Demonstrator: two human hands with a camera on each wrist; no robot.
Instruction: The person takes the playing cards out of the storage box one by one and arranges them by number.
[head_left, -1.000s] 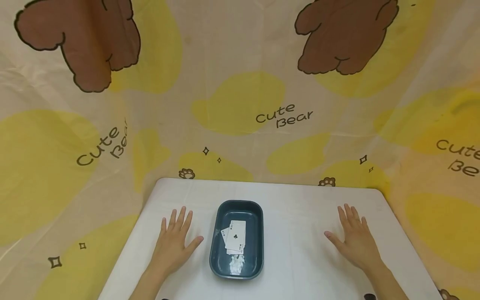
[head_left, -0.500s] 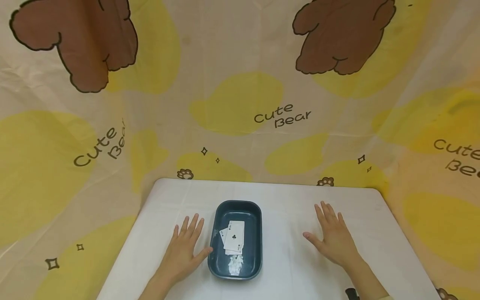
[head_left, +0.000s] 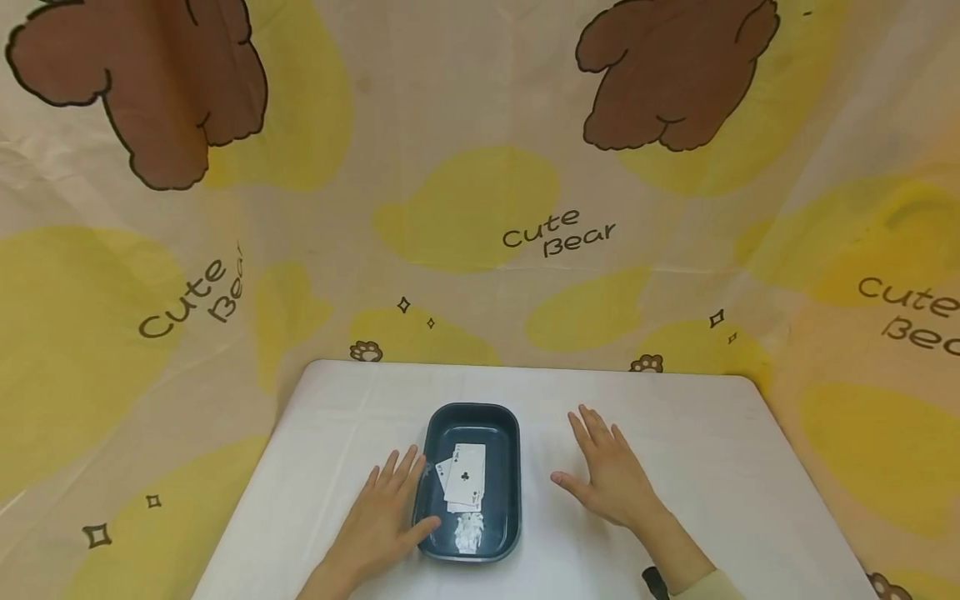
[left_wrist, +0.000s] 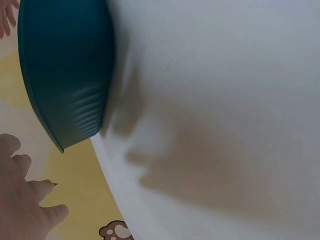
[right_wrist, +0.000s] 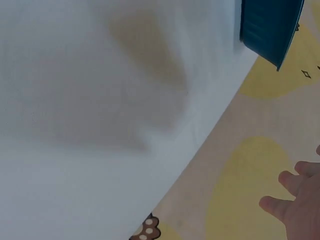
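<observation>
A dark teal rectangular tray stands on the white table, a little left of the middle. Inside it lie several overlapping playing cards, the top one showing a club. My left hand, fingers spread straight, hovers at the tray's left side and overlaps its rim in the head view. On the other side, my right hand is held over the table with straight fingers, a short gap from the tray. Both hands hold nothing. The left wrist view shows the tray's ribbed outer wall and the hand's shadow below.
The white table has rounded far corners. A cloth backdrop with bears, yellow patches and lettering hangs directly behind its far edge. A black strap-like piece shows by the right wrist.
Both hands have moved inward toward the tray, the right one leftward and the left one rightward, the left now overlapping the rim. Tray and cards stay in place; the head view shifts slightly.
</observation>
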